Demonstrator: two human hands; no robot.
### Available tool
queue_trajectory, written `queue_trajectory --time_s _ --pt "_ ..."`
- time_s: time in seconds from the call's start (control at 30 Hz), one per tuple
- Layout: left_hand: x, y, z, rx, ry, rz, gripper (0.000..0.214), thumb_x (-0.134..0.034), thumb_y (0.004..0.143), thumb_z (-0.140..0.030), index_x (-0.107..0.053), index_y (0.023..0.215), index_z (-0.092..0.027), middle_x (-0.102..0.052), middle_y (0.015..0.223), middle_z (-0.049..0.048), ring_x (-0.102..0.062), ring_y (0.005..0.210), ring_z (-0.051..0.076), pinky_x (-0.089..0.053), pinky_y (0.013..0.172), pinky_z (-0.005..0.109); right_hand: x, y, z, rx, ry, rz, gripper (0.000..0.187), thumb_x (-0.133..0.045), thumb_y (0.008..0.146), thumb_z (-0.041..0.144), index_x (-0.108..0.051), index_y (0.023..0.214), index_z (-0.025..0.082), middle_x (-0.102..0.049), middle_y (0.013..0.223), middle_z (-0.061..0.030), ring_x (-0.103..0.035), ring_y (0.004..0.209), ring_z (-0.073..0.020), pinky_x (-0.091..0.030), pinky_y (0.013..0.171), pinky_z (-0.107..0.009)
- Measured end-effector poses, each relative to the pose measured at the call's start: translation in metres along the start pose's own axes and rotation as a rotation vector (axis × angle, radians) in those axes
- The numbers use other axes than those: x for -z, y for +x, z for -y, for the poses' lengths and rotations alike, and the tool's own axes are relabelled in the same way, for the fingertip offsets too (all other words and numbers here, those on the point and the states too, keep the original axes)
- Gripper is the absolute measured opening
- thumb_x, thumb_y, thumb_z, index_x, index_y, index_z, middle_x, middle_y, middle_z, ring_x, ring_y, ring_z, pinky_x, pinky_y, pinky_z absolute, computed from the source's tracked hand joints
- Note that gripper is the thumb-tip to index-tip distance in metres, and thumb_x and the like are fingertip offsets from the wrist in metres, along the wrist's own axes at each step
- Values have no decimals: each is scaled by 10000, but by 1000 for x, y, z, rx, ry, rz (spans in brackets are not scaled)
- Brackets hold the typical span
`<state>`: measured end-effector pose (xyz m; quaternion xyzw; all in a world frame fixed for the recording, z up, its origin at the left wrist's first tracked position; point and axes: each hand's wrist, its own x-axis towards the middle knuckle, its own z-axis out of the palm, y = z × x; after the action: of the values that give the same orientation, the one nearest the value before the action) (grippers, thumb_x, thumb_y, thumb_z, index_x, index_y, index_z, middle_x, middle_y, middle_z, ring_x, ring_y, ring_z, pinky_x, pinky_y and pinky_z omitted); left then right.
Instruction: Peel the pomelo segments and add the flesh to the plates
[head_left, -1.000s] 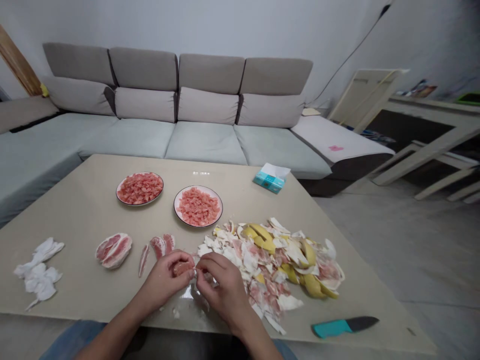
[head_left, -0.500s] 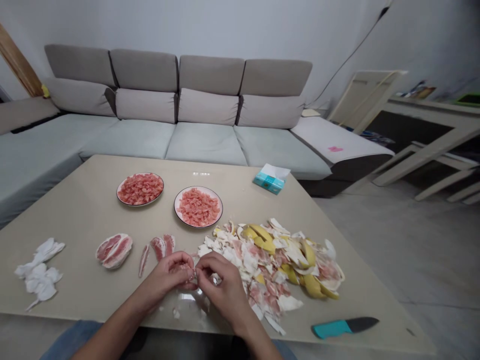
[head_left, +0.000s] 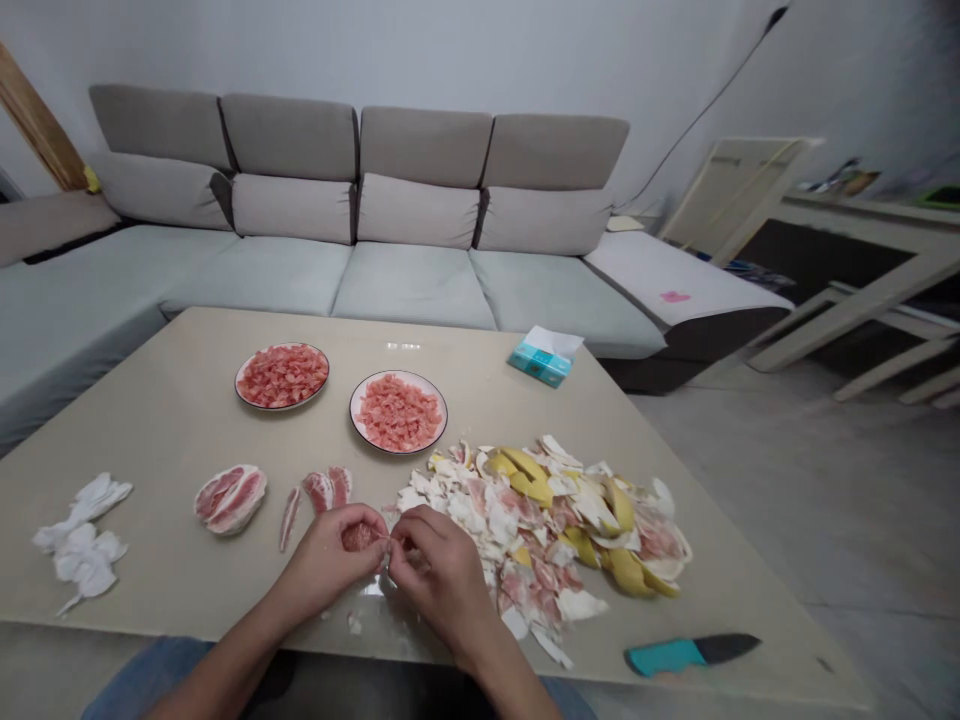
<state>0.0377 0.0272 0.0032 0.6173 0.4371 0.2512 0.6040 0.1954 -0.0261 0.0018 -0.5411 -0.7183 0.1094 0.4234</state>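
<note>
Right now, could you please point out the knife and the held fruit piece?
Knife (head_left: 689, 654): head view, teal handle near the blade.
Held fruit piece (head_left: 360, 537): head view, exposed pink flesh.

The hands partly hide the fruit piece — its full outline unclear.

Bench: glossy, beige top. Landmark: central plate, white with dark rim, bearing pink pulp pieces. A second plate, likewise loaded, stands left of the central plate; the tissue box lies right of and beyond it. In front of it and rightward: peel heap, then turquoise-handled knife, well apart. In front and leftward: fruit segments, cut fruit portion and, outermost, crumpled tissues.
</note>
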Motion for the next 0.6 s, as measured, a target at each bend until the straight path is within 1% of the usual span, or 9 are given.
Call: queue_trajectory --time_s 0.07,0.13,0.2,0.3,0.43,0.6 --pt "0 0 0 2 -10 14 90 -644 735 -236 -629 770 -154 -576 621 -31 -515 596 121 -364 559 214 -1 -1 0 44 -65 -9 106 -532 799 110 -608 807 183 -650 811 -72 -604 739 -183 -462 638 -267" --pt "0 -1 -2 18 -46 53 97 -641 743 -245 -621 757 -151 -585 604 -26 -531 588 127 -380 566 222 0 -1 -2 72 -111 -25 114 -521 809 110 -606 829 184 -654 833 -77 -602 737 -182 -457 634 -267" --pt "0 -1 -5 47 -84 87 123 -654 745 -265 -622 755 -146 -594 586 -20 -546 580 131 -398 574 230 5 0 -3 54 -105 -51 124 -514 811 103 -601 834 188 -646 821 -69 -595 721 -175 -453 629 -264" --pt "1 -1 -9 82 -152 100 184 -704 723 -304 -642 774 -138 -607 603 -12 -563 597 133 -433 603 241 13 4 -5 -28 11 -68 127 -516 812 98 -594 818 199 -624 795 -48 -587 724 -166 -459 650 -264" --pt "3 0 -12 125 -282 89 282 -757 684 -366 -659 815 -135 -626 704 1 -583 648 131 -477 648 257 21 8 -2 -100 182 -40 121 -521 814 104 -587 777 198 -604 782 -33 -581 710 -152 -466 642 -254" --pt "5 -1 -14 168 -358 65 321 -747 706 -409 -670 859 -137 -641 776 27 -603 724 147 -512 716 286 26 11 4 -155 310 -4 121 -540 813 110 -604 756 195 -620 777 -22 -590 696 -139 -470 608 -232"
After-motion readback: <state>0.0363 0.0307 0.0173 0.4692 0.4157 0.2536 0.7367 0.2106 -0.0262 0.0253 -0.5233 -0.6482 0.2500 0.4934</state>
